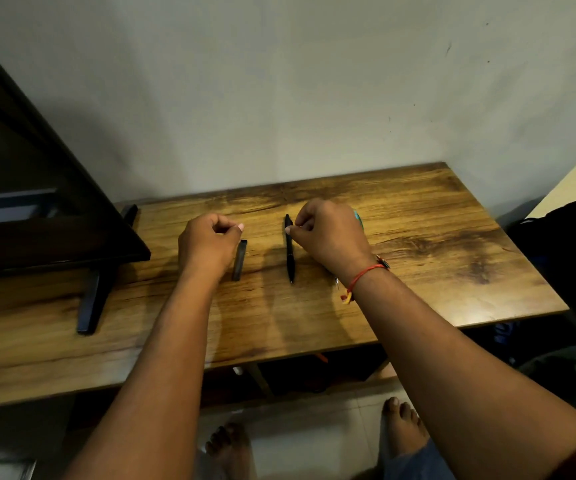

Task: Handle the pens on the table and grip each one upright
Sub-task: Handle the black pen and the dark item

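Right hand pinching black pen, left hand curled

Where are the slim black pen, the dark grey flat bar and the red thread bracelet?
slim black pen [290, 258], head view, middle of the barrel.
dark grey flat bar [239, 261], head view, middle of its length.
red thread bracelet [366, 271], head view, strand across the wrist.

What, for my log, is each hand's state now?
Left hand: curled beside the grey pen; hold cannot be told.
Right hand: pinches the black pen.
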